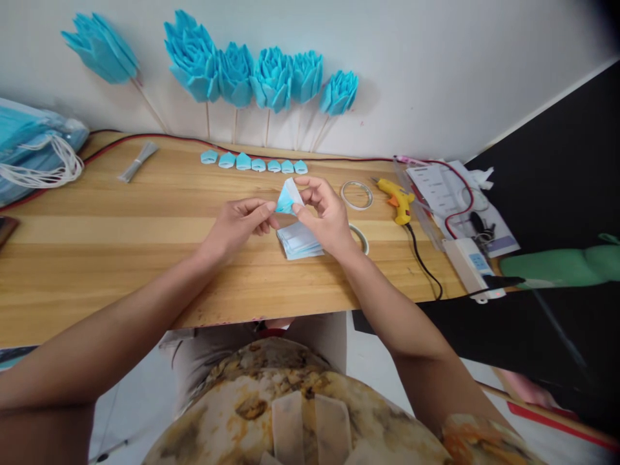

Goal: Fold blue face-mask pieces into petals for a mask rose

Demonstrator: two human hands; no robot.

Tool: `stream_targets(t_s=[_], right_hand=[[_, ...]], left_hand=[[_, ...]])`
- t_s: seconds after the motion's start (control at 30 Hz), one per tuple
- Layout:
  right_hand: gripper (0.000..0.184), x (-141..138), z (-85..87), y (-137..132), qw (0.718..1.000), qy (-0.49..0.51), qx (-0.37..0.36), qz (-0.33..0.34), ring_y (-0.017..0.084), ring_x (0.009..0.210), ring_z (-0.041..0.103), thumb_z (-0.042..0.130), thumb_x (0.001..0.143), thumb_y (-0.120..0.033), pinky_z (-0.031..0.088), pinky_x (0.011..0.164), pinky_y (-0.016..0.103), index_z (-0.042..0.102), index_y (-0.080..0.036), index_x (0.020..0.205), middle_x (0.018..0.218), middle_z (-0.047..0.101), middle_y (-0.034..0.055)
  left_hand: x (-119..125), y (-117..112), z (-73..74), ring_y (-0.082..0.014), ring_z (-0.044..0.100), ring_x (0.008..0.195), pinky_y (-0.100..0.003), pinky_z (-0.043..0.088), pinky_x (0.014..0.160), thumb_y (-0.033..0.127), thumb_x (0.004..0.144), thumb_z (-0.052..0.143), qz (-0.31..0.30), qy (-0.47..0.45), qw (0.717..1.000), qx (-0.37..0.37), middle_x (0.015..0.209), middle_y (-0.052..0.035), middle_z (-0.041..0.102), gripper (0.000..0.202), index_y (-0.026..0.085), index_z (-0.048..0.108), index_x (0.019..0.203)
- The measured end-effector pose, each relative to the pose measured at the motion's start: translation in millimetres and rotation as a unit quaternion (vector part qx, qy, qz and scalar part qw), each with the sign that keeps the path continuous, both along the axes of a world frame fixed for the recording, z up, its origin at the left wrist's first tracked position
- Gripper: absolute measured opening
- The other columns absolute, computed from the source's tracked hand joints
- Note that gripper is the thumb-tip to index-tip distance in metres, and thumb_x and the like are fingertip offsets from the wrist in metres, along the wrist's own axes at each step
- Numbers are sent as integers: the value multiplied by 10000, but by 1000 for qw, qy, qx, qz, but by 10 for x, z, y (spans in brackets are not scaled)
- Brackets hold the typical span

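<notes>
A person in a mottled brown-and-cream top [276, 420] works at a wooden table [121, 258]. At the centre of the frame, the left hand [237, 225] has its thumb and forefinger pinched on the left corner of a small blue-and-white folded piece [289, 199]; the right hand [329, 216] grips the piece's right side between thumb and fingers. The piece is held up above the table. Just below it lies a stack of pale blue sheets [298, 244], partly hidden from me by the right hand. Higher in the frame, 7 folded blue shapes [243, 161] sit in a row. Across the top, 6 blue flowers [272, 81] on thin sticks stand along the white wall [411, 84]. Right of centre, a pale ring [357, 207] lies near a yellow glue gun [401, 201]; a 2nd ring [364, 240] peeks out beside the right wrist. At far right is a white power strip [467, 261]; at upper left, a bundle of thin grey strips [138, 161]
</notes>
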State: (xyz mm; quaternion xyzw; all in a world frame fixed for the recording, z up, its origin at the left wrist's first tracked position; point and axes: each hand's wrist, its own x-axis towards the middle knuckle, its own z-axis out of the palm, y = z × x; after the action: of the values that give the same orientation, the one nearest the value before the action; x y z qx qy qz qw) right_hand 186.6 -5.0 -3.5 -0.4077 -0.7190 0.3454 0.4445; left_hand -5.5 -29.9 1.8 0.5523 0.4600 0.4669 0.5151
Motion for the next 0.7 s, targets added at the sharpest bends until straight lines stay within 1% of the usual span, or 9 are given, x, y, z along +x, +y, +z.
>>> stream_targets(t_s=[0.1,0.23,0.4,0.53,0.7], right_hand=[[406,4,-4,6,1000,0,-12,-4,165,900,674,620,873,-366,525,886,330,554,-252,1257,939,699,5],[407,-4,0,0,1000,14,-17,1,165,913,679,638,870,-380,527,893,326,558,-248,1247,956,710,9],[422,-7,-15,8,999,16,-29,6,167,902,674,650,874,-412,531,878,330,552,-254,1254,948,704,10],[415,-9,-25,13,998,52,-31,25,165,864,671,674,866,-403,537,862,335,561,-257,1238,912,694,-2],[405,-15,-21,12,997,57,-37,37,170,876,682,685,862,-417,542,869,341,577,-264,1221,911,712,-5]], left_hand=[[-2,-1,0,-120,573,570,-253,470,573,448,786,756,7,-8,1000,-13,682,-39,721,272,191,724,702],[-3,4,-15,-113,571,573,-252,479,592,397,746,791,10,-11,1000,-25,691,-30,726,215,190,733,749],[-2,14,-17,-111,556,571,-243,475,585,399,743,770,10,0,1000,-14,680,-26,719,216,189,720,727],[3,0,14,-107,550,576,-235,473,591,391,741,754,10,9,1000,-23,679,-16,709,213,185,700,730],[6,-17,43,-114,566,598,-246,471,599,437,799,696,2,0,1000,-19,702,-29,703,267,181,673,728]])
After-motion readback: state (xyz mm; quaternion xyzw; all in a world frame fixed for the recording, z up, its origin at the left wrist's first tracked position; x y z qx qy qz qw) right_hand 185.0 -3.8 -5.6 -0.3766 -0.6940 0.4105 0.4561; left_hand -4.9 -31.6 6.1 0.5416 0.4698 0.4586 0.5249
